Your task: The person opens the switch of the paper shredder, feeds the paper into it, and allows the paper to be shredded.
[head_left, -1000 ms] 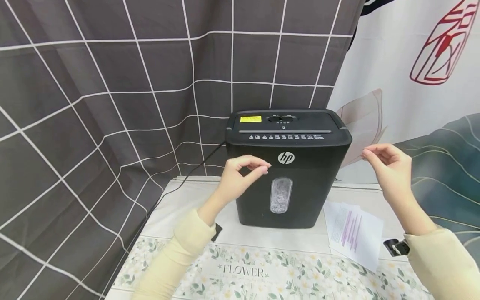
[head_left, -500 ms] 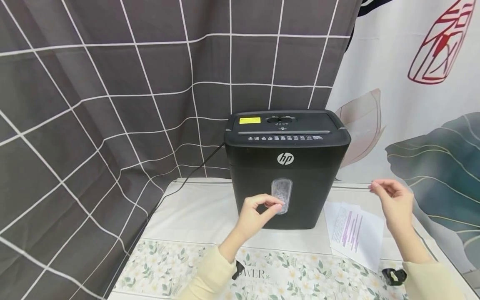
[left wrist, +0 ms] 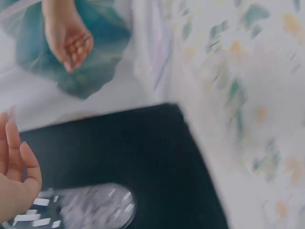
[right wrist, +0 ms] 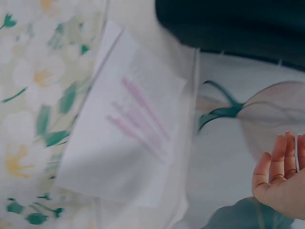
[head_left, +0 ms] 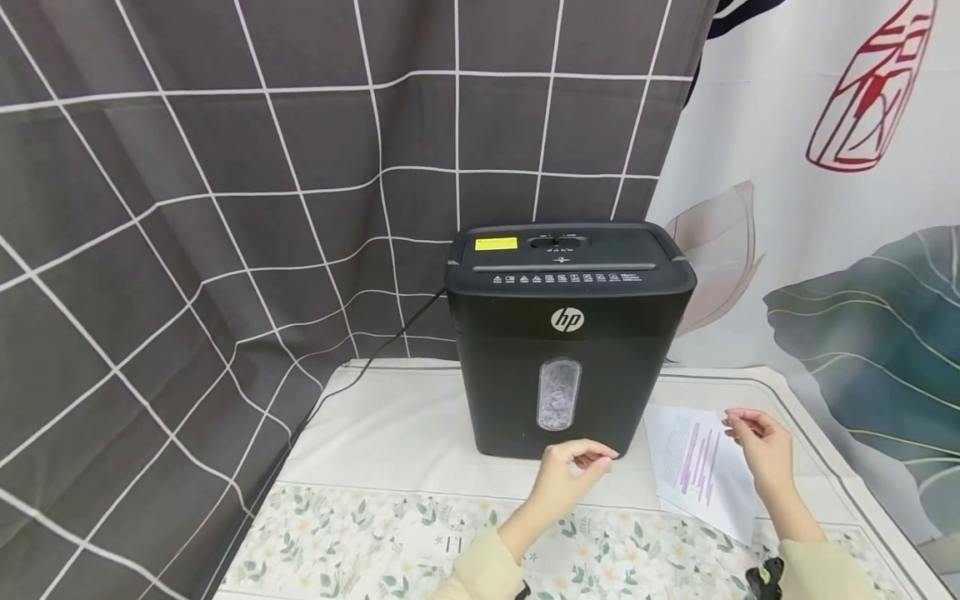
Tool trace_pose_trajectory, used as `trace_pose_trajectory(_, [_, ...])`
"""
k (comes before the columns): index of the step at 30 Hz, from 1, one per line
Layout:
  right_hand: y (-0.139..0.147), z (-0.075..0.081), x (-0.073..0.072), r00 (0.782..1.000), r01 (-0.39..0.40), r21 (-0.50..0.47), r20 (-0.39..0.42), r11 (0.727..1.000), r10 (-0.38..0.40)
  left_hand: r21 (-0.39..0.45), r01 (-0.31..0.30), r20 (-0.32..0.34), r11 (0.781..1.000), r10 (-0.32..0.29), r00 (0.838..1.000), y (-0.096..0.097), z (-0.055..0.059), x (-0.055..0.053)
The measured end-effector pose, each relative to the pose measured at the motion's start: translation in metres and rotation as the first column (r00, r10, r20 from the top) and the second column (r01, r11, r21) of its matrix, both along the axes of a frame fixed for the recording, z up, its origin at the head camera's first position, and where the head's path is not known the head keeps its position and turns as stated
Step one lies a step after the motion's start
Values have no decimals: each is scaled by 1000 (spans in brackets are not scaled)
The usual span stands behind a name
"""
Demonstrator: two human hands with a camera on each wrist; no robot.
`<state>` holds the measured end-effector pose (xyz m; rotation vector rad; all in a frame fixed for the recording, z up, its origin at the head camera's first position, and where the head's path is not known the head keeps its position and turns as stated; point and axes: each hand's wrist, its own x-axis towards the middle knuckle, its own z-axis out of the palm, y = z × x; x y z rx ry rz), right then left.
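A black HP paper shredder [head_left: 495,367] stands upright at the back of the table, with pale shreds behind its front window [head_left: 558,396]. My left hand [head_left: 561,482] hovers in front of its lower part, fingers loosely bent and holding nothing. To the right of the shredder lie a few overlapping sheets of paper [head_left: 693,479]; the top one bears purple-marked lines, and the right wrist view shows the sheets [right wrist: 109,152] flat. Over their right edge is my right hand [head_left: 767,454], fingers relaxed and without anything in them; it also appears in the left wrist view.
A black power cord [head_left: 341,390] runs from the shredder down the left side of the table. The flower-printed mat [head_left: 360,533] covers the front. A dark grid curtain [head_left: 247,150] hangs at the back and left, a printed white cloth [head_left: 750,108] at the right.
Both hands have come down. The left one has moved right, from the shredder's upper front to near its base; the right one has lowered toward the papers. Shredder and papers stay put.
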<state>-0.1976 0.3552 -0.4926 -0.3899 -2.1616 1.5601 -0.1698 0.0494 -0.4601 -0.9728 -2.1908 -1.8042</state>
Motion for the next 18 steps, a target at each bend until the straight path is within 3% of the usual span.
trace_pose_trajectory(5, [17, -28, -6, 994, 65, 14, 87, 998, -66, -61, -2, 53, 998, 6, 999, 28, -22, 1])
trace_pose_trajectory(6, [9, -15, 0, 986, 83, 15, 142, 996, -84, -92, -13, 56, 996, 18, 998, 36, -30, -1])
trace_pose_trajectory(10, [16, -21, -5, 941, 139, 178, 283, 974, -186, -238, -49, -36, 970, 42, 998, 57, -41, -10])
trace_pose_trajectory(14, [24, -26, -3, 891, 126, 345, 373, 930, -259, -374, -67, -71, 925, 44, 997, 73, -49, -16])
trace_pose_trajectory(18, [30, -28, 6, 828, 116, 345, 485, 931, -283, -521, -55, -58, 852, 29, 998, 87, -56, -16])
